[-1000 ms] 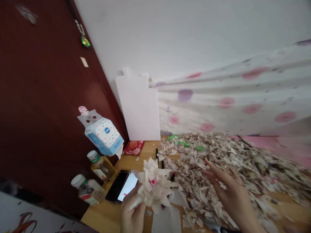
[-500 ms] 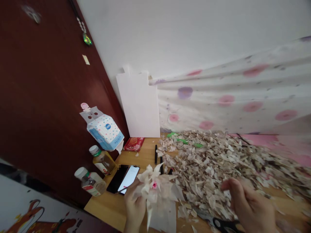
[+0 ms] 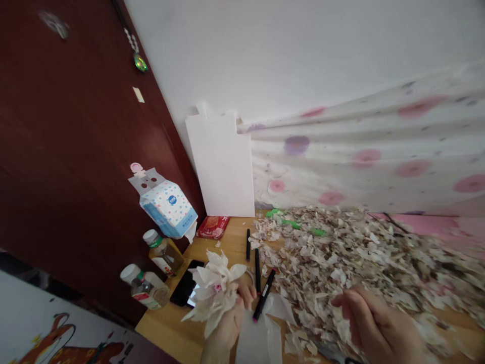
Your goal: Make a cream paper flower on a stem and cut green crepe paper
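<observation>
My left hand (image 3: 231,313) is closed around the base of a white paper-like flower (image 3: 215,290) with a small pink centre. The bloom faces up and left, and its stem is hidden by the fingers. My right hand (image 3: 379,321) hovers over the heap of dry whitish petals or scraps (image 3: 329,253), with its fingers curled and the thumb against them. Whatever those fingers hold, if anything, cannot be made out. Beside my left hand lie white paper sheets (image 3: 261,338) and a black marker with pink ends (image 3: 264,296).
Two capped bottles (image 3: 164,253) stand at the left table edge near phones (image 3: 185,285). Two more dark pens (image 3: 248,245) lie behind the flower. A red packet (image 3: 212,227) and a white board (image 3: 223,167) are at the back. A tissue pack (image 3: 168,207) hangs on the door.
The flower has moved left and turned its face leftward in my left hand, uncovering the marker. My right hand stays curled over the heap. The view has shifted slightly.
</observation>
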